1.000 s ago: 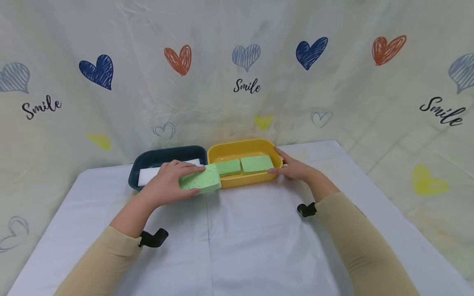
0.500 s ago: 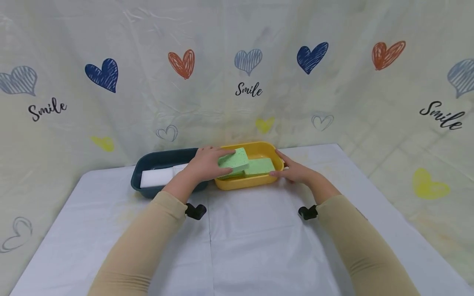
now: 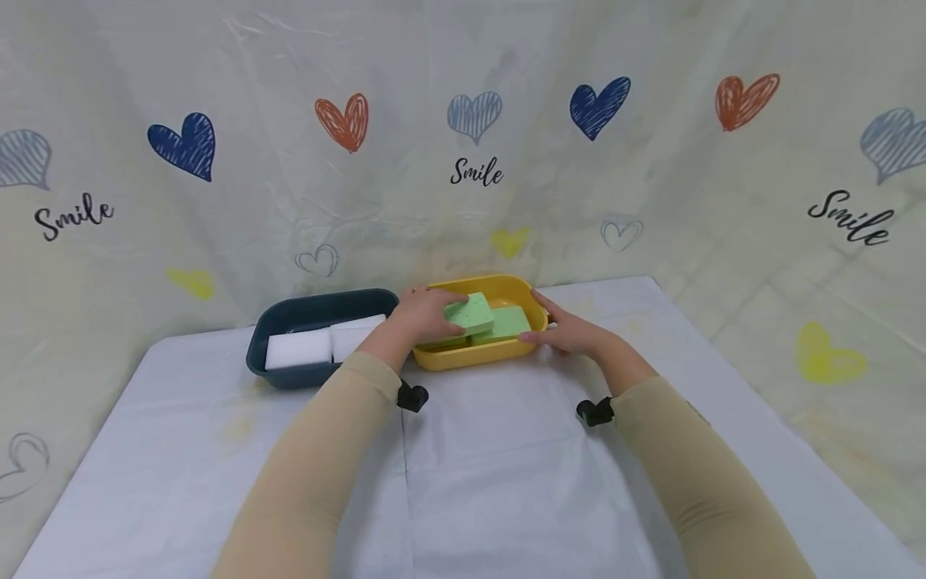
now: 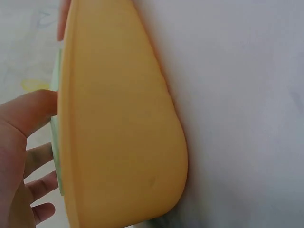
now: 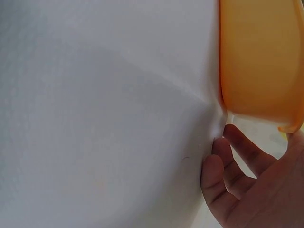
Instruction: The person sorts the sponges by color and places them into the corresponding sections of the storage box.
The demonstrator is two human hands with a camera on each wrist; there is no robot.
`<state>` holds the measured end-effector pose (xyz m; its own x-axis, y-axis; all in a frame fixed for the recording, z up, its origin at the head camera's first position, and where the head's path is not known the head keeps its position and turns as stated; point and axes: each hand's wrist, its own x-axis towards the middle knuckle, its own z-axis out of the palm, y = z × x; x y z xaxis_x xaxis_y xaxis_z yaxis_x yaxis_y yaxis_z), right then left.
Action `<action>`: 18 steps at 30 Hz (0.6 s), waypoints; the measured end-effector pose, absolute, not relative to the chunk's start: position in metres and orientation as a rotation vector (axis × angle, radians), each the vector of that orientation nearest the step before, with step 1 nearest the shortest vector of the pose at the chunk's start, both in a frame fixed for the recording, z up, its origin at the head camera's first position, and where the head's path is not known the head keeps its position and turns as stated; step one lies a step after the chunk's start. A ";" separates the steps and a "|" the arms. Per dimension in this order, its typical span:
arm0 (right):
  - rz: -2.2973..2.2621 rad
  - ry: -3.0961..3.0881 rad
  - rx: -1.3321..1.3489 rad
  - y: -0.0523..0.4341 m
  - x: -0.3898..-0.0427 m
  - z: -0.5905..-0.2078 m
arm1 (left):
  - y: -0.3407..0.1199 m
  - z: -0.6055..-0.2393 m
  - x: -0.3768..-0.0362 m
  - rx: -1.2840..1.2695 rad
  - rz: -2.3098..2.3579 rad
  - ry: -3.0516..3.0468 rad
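In the head view my left hand (image 3: 419, 316) pinches a speckled pale green sponge (image 3: 473, 312) between thumb and fingers, inside a yellow bin (image 3: 481, 354). The held sponge sits above two other green sponges; the right one (image 3: 515, 322) shows plainly, the left one is mostly covered. My right hand (image 3: 573, 331) grips the bin's right end, thumb at the near corner and a finger at the far one. From the left wrist, the bin's wall (image 4: 118, 109) hides most of the sponge (image 4: 55, 142). Curled fingers (image 5: 232, 173) show beside the bin's end in the right wrist view.
A dark teal bin (image 3: 292, 376) stands left of the yellow one, holding white sponges (image 3: 298, 349). Both bins are near the back of a white-covered table (image 3: 492, 482), before a backdrop curtain (image 3: 405, 209) printed with hearts.
My left hand has carried the green sponge rightward from over the teal bin's near right corner into the yellow bin. The right hand has stayed at the yellow bin's end.
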<state>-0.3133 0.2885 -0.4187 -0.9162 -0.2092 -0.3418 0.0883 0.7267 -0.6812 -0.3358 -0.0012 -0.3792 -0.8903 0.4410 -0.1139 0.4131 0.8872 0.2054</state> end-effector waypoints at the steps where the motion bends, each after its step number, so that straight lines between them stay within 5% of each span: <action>1: -1.029 2.532 -0.088 0.289 -0.314 -0.418 | -0.001 -0.380 -0.337 0.646 0.268 2.892; 18: -0.992 2.549 -0.105 0.288 -0.315 -0.417 | -0.006 -0.385 -0.339 0.644 0.183 2.874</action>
<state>-0.3154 0.2879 -0.4169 -0.9164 -0.2110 -0.3401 0.0744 0.7452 -0.6627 -0.3387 -0.0063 -0.3848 -0.8875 0.4332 -0.1572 0.4098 0.8979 0.1608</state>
